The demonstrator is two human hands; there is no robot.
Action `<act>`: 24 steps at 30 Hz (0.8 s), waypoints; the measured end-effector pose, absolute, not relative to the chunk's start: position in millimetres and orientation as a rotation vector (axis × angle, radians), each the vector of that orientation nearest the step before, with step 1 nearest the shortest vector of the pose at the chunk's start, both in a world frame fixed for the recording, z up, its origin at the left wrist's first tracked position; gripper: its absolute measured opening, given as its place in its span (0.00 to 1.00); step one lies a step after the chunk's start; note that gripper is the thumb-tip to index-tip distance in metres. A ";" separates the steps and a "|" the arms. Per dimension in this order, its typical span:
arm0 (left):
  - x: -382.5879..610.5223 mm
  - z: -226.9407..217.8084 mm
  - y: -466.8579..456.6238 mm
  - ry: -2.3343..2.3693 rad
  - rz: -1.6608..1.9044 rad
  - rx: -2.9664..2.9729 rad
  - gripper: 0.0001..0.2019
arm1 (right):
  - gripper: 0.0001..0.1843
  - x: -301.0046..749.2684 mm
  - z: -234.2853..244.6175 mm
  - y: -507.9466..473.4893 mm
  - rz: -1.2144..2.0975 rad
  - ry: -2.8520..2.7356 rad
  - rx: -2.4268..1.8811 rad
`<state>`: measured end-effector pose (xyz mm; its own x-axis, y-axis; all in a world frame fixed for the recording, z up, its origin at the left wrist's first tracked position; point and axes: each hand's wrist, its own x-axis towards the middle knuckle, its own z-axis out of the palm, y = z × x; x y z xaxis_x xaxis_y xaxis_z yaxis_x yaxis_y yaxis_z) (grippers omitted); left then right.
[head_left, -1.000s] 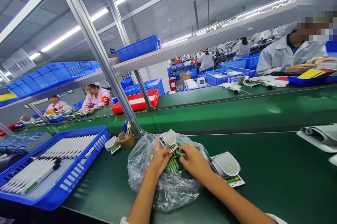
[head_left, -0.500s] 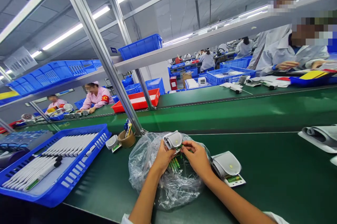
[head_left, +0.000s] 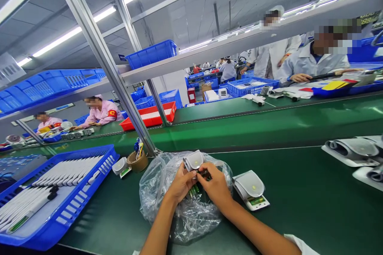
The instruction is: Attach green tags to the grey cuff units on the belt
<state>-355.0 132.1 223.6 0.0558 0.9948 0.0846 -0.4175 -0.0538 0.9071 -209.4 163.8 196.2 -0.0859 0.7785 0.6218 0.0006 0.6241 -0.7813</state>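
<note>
My left hand (head_left: 180,186) is closed around a wrist blood pressure monitor (head_left: 194,160), white with a rolled grey cuff. At its lower edge my right hand (head_left: 214,183) pinches with thumb and forefinger; whatever lies between those fingertips is hidden. Below both hands, green batteries (head_left: 194,190) show in a clear plastic bag (head_left: 194,223) spread on the green table. A second wrist monitor (head_left: 250,184) lies right of the bag, green batteries visible in its open compartment. A smaller grey-and-white piece (head_left: 120,166) with green at its edge lies left of the bag.
A blue basket (head_left: 67,215) of white stick-shaped devices stands at left. Beside a metal post (head_left: 101,55) sits a tape roll (head_left: 137,162) holding pens. More cuffed monitors (head_left: 353,149) lie at far right. A red tray (head_left: 149,117) and co-workers (head_left: 314,65) are across the belt.
My right fingers have closed in against the monitor's lower edge, covering the green that showed there. The view has shifted slightly right. A standing co-worker at the back shows more fully.
</note>
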 end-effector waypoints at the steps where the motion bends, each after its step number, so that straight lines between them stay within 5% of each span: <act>1: -355.2 223.5 132.3 0.802 1.384 0.970 0.34 | 0.05 -209.4 196.2 163.9 0.707 -1.551 -0.662; 24: -352.8 226.3 147.9 1.075 1.589 0.888 0.36 | 0.12 -222.3 198.9 176.0 0.738 -1.432 -0.750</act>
